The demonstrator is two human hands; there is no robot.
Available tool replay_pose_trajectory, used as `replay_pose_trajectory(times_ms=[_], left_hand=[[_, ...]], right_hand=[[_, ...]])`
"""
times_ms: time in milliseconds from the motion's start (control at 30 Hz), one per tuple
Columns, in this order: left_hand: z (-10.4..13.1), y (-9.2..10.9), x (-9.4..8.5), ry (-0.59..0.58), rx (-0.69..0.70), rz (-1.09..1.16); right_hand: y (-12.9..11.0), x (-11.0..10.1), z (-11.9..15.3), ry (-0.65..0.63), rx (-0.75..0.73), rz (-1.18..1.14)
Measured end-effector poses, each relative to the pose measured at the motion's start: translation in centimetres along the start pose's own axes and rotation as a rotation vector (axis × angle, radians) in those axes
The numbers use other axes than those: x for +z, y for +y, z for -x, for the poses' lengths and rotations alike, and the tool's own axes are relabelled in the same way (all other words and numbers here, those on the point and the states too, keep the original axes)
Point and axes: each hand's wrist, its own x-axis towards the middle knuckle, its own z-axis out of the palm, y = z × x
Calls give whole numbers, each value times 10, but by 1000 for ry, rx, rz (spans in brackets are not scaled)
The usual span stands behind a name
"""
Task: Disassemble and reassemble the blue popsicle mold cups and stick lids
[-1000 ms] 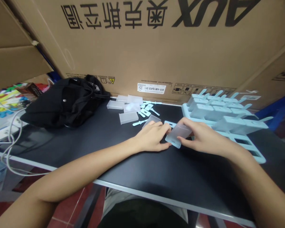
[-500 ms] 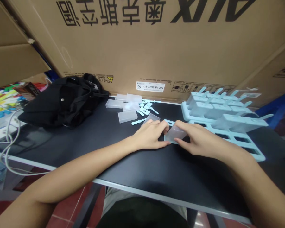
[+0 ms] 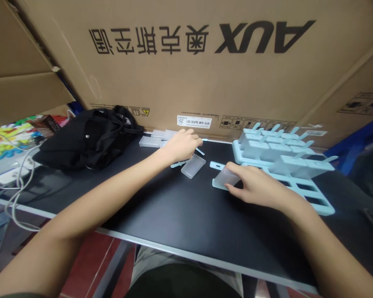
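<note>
My right hand grips a translucent popsicle mould between thumb and fingers, tilted low over the table. A light blue edge shows at the mould's lower left end. Close behind it lies a light blue stick piece with a slot. My left hand is over the loose pieces at the back, its fingers bent downward and their tips hidden. One loose translucent mould lies in front of that hand, with a blue stick beside it. Further translucent moulds lie left of the hand, partly covered by it.
On the right, a light blue rack holds several moulds with sticks pointing up. A black bag lies at the left, near white cables and a colourful heap. A large cardboard box stands behind the black table.
My left hand has left the mould in my right hand and moved back and left over the loose pieces. The right hand keeps its grip. The camera view has shifted slightly upward.
</note>
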Motion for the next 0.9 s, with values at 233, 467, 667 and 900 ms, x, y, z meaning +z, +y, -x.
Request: replay_pose_trajectory(times_ms=[233,467,667,900], left_hand=[[-46,-11,28,-158,137,-83],[-45,-21,12,-47,140,41],[-29,-1,-22,-29,167,455],[-24,34,-28,118,205,821]], right_hand=[[12,-3,5,120,0,-121],[23,-15,12,486,92,-249],[26,-17,13,839,218,-526],[19,-11,8,780,191,-565]])
